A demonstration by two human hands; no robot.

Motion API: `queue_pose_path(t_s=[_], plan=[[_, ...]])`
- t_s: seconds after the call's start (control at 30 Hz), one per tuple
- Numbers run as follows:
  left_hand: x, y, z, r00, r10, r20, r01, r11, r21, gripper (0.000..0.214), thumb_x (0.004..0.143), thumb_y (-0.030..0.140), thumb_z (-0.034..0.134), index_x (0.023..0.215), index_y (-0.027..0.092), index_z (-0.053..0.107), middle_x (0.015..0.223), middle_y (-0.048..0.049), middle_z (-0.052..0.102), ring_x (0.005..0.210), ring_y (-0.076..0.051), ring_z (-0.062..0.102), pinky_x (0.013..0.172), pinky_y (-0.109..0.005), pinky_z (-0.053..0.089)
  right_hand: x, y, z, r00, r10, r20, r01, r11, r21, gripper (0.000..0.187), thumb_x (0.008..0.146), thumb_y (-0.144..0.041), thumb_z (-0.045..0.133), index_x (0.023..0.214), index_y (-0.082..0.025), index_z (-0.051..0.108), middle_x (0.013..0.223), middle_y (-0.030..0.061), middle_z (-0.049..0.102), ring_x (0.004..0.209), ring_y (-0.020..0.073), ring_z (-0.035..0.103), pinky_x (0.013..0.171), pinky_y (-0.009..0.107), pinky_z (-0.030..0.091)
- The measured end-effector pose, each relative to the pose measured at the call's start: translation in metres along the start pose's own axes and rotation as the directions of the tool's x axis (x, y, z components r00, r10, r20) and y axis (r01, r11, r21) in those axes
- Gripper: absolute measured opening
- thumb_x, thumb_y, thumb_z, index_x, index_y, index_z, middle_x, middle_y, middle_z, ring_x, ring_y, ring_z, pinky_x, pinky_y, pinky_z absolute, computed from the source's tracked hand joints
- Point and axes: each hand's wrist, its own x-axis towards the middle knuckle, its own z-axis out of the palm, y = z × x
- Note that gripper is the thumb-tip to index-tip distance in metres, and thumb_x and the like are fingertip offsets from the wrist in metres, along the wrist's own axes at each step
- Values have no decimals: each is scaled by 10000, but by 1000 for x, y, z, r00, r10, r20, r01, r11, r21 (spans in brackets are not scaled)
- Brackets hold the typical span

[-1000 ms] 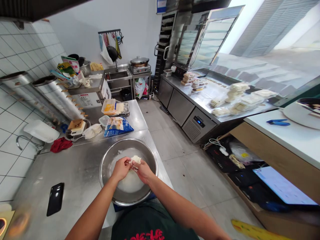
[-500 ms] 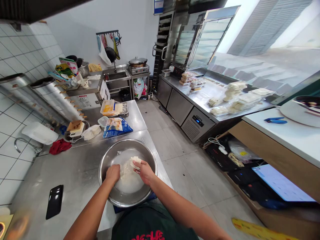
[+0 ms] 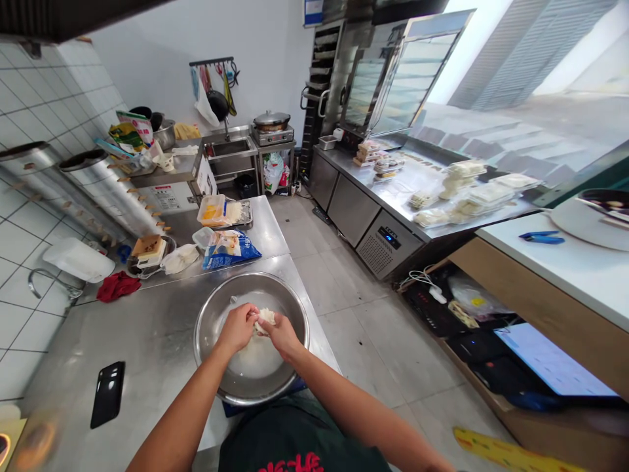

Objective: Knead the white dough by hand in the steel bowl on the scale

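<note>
A large steel bowl (image 3: 212, 319) sits on the steel counter in front of me, with white flour and dough in its bottom. Over the bowl my left hand (image 3: 237, 327) and my right hand (image 3: 280, 334) are pressed together around a pale lump of dough (image 3: 265, 317). Both hands have their fingers curled on the lump, holding it above the flour.
A black phone (image 3: 107, 393) lies on the counter (image 3: 147, 347) to the left. Behind the bowl lie a blue flour bag (image 3: 228, 248), food tubs, a red cloth (image 3: 116, 286) and a tray. A second steel counter with packed boxes (image 3: 466, 190) runs along the right, across a tiled aisle.
Half a second ago both hands were down in the bowl pressing the dough mass. They have risen and come together, gripping a lump of dough above the flour.
</note>
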Motion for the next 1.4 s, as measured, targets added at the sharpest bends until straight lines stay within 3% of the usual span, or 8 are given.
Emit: queue_pose_path(t_s=[0.13,0.37,0.5,0.7,0.87,1.03,1.23,1.4], plan=[[5,-29,8,994,-88,-71,104,956,276,169,937,180,486,974,203,650,1029,-66,724,967,-180,650,858,-287,431,-3,0,-3,999,-15,-39,14,1000,-25,417,669,-498,816,862,-145,704,841,62,719,757,196,645,683,315,529],[-8,-81,14,944,-324,70,216,762,610,318,895,100,446,1142,141,642,1183,-171,673,1008,-249,678,844,-339,464,-7,-6,-10,1000,12,-27,-14,999,-49,415,686,-451,782,963,-177,640,886,35,693,789,187,643,660,298,545],[-8,-61,3,965,-247,84,165,830,533,334,940,156,393,999,171,722,1109,-146,718,1073,-249,669,921,-350,467,-2,-1,-13,1000,-10,-6,9,989,-150,396,712,-423,735,1005,-182,625,870,24,673,781,187,637,656,312,563],[-3,-4,-12,991,43,126,-31,995,-97,339,900,308,577,1222,264,672,1156,-30,737,949,-156,672,865,-268,493,5,5,-15,988,-70,136,119,912,-392,324,797,-399,654,1026,-170,670,881,35,707,733,171,628,668,299,542],[0,2,-8,998,58,-29,-59,998,-13,197,890,233,555,940,227,745,967,-27,754,895,-155,655,856,-271,456,2,-4,-17,985,-103,139,162,837,-523,340,877,-479,581,925,-169,711,743,25,677,650,154,584,613,265,477],[8,-43,-2,984,-163,-77,174,971,164,217,909,238,525,958,215,735,955,-55,766,859,-172,676,791,-273,443,-9,-16,-15,971,-65,230,161,890,-426,375,865,-535,597,827,-173,690,692,16,650,628,147,557,613,267,468],[2,-87,7,945,-326,17,258,778,573,273,853,210,608,1111,153,677,1134,-173,716,1006,-288,694,858,-360,470,-7,-10,-14,976,-65,207,141,915,-378,270,850,-428,596,962,-187,649,808,18,643,660,141,565,583,253,475],[0,-70,-1,960,-241,143,145,864,482,325,908,132,449,1055,202,730,1112,-124,740,1092,-253,676,944,-357,476,1,-4,-21,983,-40,176,114,895,-432,234,757,-248,586,987,-204,585,855,-2,629,621,122,561,551,242,455]])
